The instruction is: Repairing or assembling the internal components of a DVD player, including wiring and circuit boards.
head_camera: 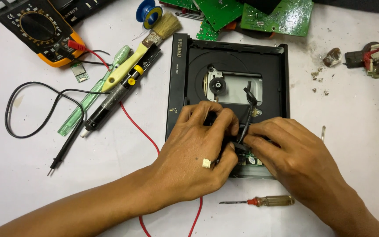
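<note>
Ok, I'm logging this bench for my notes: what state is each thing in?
Disc drive: cover off, mechanism exposed.
Left hand: fingers on the black cable.
Right hand: pinching the black cable.
Screwdriver: lying flat, untouched.
Multimeter: leads plugged in.
Brush: lying flat.
Screws: loose on the table.
Circuit boards: bare, piled.

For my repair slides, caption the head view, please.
Both hands grip a black cable over an opened disc drive, screwdriver nearby.
</note>
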